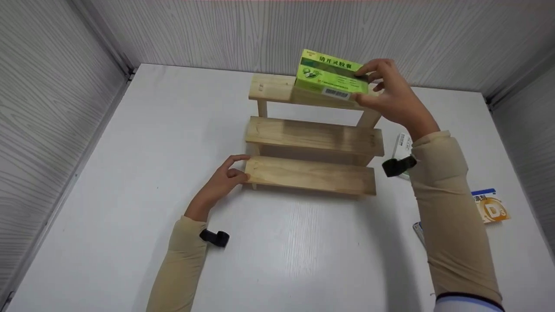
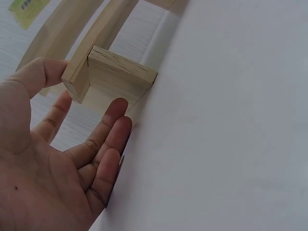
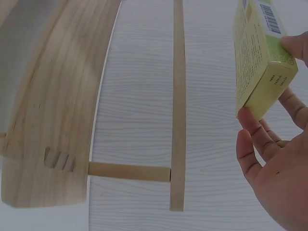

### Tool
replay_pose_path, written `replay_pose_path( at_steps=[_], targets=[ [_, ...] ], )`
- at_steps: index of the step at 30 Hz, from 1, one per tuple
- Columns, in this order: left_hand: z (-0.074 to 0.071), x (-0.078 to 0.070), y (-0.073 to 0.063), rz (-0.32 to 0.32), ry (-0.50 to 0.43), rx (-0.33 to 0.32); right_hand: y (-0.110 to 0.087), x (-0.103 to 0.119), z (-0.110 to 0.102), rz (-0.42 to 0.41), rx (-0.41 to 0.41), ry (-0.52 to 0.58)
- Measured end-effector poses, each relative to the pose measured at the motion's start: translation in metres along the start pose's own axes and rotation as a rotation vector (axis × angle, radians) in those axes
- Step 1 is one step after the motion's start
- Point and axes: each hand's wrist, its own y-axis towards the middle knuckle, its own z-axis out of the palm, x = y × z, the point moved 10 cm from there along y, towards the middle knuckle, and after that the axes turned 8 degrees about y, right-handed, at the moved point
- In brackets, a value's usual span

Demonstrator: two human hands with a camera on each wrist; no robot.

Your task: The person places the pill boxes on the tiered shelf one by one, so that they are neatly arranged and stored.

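Observation:
A green medicine box [image 1: 326,77] with a barcode on its side overlaps the top tier of a three-tier wooden step rack [image 1: 314,134] in the head view. My right hand [image 1: 390,97] grips the box by its right end, thumb on one edge and fingers on the opposite one. In the right wrist view the box [image 3: 262,72] is apart from the top board [image 3: 178,96]. At the rack's lowest tier, my left hand [image 1: 223,180] pinches the left end of the board [image 2: 79,77] between thumb and index finger. Its other fingers extend loosely beside the rack's leg.
To the right of the rack lies a white box [image 1: 402,147], partly behind the right sleeve. An orange and white box marked D3 [image 1: 492,208] lies farther right, and the edge of another box [image 1: 418,232] shows beside the sleeve. Pale wood-grain walls [image 1: 277,34] border the white table [image 1: 130,173].

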Motion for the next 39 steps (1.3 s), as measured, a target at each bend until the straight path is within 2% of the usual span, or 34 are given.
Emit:
replay_pose_path(
  at_steps=[9,19,31,39],
  targets=[
    [0.002,-0.002,-0.003,0.001,0.0,-0.002,0.02,0.005,0.016,0.02,0.023,0.005],
    [0.005,0.001,-0.002,-0.013,0.006,0.011,0.032,0.005,0.032,0.037,0.052,0.014],
    [0.006,-0.004,-0.005,0.012,-0.011,0.008,0.037,-0.004,0.055,0.081,0.139,0.076],
    [0.008,-0.002,-0.003,0.027,-0.006,0.007,0.04,-0.011,0.064,0.099,0.124,0.073]
  ],
)
